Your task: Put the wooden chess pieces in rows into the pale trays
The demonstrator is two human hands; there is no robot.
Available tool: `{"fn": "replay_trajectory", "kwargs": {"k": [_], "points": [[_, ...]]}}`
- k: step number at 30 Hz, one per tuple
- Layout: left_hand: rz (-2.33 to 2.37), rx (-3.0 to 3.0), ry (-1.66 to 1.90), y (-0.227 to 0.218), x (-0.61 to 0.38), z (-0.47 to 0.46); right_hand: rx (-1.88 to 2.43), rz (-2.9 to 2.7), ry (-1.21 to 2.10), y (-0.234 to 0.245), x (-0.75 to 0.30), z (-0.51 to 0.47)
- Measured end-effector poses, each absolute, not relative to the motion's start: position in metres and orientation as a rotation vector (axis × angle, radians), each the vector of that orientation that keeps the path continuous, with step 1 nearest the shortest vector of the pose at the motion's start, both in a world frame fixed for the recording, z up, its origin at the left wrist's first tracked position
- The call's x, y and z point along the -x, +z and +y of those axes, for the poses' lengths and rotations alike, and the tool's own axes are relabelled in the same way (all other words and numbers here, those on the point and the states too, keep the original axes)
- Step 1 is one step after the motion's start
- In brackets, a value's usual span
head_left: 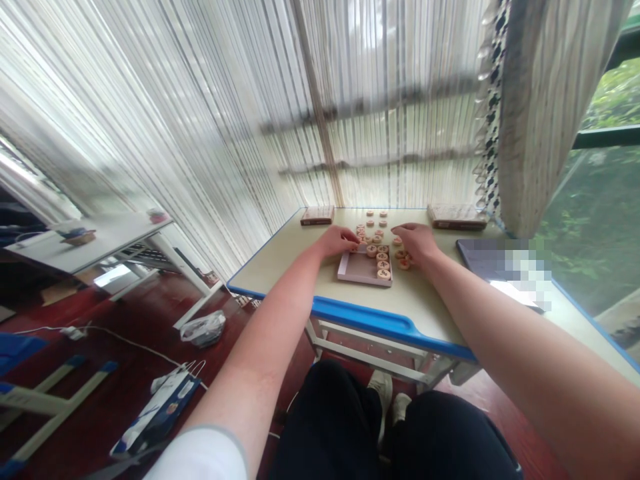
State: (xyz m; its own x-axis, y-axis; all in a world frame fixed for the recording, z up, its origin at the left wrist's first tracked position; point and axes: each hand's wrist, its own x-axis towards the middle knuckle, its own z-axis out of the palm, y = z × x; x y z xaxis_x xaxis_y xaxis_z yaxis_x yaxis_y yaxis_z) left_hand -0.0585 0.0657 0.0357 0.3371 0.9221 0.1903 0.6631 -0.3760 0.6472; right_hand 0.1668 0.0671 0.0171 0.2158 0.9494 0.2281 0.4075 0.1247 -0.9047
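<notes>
A shallow pinkish tray [356,273] lies on the beige table [285,263] with three round wooden game pieces [383,261] stacked along its right side. More such discs [376,223] lie scattered behind and to the right of the tray. My left hand [339,240] rests at the tray's far left corner, fingers curled down onto a disc. My right hand [416,241] sits just right of the tray, fingers curled over several loose discs; what it holds is hidden.
Two flat brown boxes lie at the table's back, one left [317,215], one right [456,216]. A dark laptop [493,267] sits on the right. The table has a blue front edge [370,320]. Striped curtains hang behind. Bags and cables lie on the red floor at left.
</notes>
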Motion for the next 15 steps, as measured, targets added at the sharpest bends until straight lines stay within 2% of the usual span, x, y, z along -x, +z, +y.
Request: {"fn": "replay_trajectory", "kwargs": {"k": [5, 15], "points": [[1.435, -2.259, 0.717, 0.0376, 0.0596, 0.0657, 1.441, -1.168, 0.859, 0.0227, -0.1663, 0.0622], [1.456, -2.331, 0.552, 0.0442, 0.0648, 0.0592, 1.403, -1.178, 0.799, 0.0192, -0.1667, 0.065]]}}
